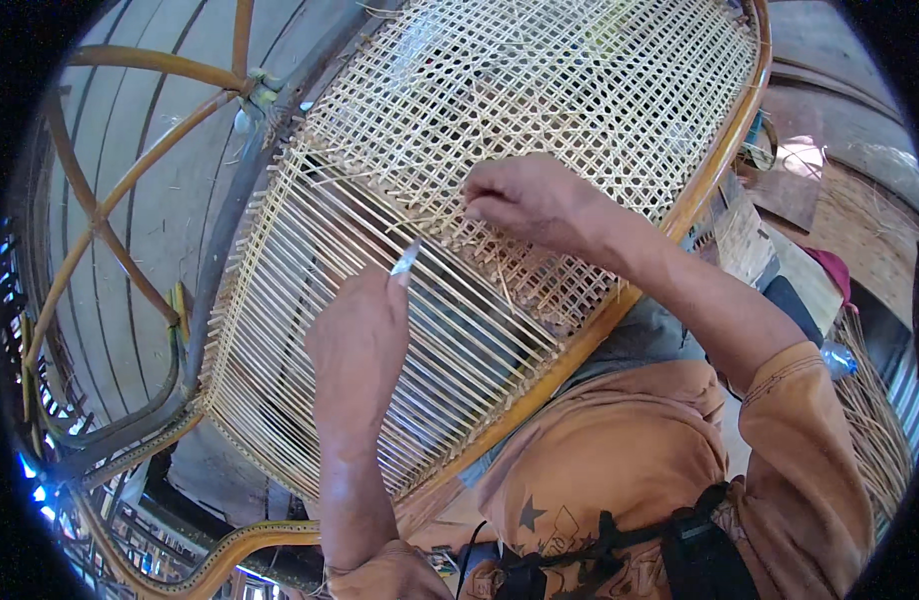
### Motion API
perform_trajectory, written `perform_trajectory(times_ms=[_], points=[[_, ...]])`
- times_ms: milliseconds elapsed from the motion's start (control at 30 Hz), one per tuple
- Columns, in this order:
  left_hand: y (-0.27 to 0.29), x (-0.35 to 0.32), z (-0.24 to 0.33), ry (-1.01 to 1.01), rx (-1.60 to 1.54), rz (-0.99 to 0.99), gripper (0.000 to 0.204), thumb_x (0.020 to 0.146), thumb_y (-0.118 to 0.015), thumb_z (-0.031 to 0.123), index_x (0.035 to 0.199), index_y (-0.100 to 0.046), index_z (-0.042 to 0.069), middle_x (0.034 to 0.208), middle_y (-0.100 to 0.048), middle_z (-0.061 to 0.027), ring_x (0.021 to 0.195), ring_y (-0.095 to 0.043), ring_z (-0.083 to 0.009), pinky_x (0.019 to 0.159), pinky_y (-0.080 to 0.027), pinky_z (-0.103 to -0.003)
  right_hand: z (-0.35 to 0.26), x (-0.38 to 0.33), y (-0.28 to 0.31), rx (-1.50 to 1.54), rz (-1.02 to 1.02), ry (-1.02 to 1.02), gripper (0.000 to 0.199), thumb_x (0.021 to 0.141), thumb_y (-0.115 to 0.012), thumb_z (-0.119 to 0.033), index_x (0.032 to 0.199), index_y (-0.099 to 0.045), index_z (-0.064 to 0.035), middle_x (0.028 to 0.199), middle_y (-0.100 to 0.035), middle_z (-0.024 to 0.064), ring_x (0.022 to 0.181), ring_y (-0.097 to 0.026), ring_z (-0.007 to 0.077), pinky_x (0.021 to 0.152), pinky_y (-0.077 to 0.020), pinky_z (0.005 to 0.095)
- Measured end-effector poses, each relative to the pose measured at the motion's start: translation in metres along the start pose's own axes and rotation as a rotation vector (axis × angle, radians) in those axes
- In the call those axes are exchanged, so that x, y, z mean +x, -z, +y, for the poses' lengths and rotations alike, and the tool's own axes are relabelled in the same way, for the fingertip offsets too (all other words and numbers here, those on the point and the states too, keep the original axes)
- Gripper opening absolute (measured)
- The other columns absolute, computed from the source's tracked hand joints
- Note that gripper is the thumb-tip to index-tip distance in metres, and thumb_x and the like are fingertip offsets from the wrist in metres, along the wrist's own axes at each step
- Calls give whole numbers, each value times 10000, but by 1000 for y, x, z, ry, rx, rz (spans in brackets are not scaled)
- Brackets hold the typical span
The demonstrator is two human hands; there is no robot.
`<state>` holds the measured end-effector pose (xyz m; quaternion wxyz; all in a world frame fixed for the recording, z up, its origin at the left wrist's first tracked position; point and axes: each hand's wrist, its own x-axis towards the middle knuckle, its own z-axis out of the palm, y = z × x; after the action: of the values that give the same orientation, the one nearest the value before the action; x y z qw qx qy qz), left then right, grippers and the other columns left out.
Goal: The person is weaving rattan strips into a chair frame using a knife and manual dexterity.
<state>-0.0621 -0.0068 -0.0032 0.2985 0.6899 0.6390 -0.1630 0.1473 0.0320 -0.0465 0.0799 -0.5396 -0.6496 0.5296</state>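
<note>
Head view, listed left to right. Bent rattan frame [130,190] — curved cane struts crossing over a plank floor [150,120], joined to the dark rim of a chair panel. Woven cane panel [540,90]: oval, tilted, edged by an orange-brown rim [715,165]; its lower left half carries only parallel strands, its upper right half a finished open lattice. Left hand [358,345] — resting on the parallel strands near the panel's middle, fingers closed together around a small metal blade [406,258] whose tip points up toward the weave's edge. Right hand [528,200]: lies on the boundary between lattice and bare strands, fingertips pinched together on a cane strand [450,215]. Orange sleeves and shirt [620,450] fill the lower right; loose cane fibre [875,400] lies at far right.
</note>
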Motion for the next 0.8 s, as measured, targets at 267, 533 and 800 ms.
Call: perform_trajectory(times_ms=[267,533,800], points=[[2,-13,22,58,7,-57,323,916,-477,302,823,-602,19,796,-622,-168,763,-617,-348,678,-479,-459,1,14,-11,-266,-55,236,116,824,-588,-125,911,-613,-53,861,-621,130,813,-610,323,717,-491,397],[1,-6,35,14,77,-55,321,913,-491,285,792,-620,16,733,-629,-185,702,-624,-368,651,-483,-472,5,25,-5,-160,-194,136,98,791,-586,-102,860,-609,-36,802,-622,150,778,-610,328,695,-480,398],[8,-6,52,-14,195,-12,284,896,-523,248,773,-623,12,697,-632,-182,669,-637,-345,611,-496,-446,17,27,-8,-138,-149,215,107,791,-576,-116,858,-609,-39,805,-621,163,772,-607,342,682,-480,406]])
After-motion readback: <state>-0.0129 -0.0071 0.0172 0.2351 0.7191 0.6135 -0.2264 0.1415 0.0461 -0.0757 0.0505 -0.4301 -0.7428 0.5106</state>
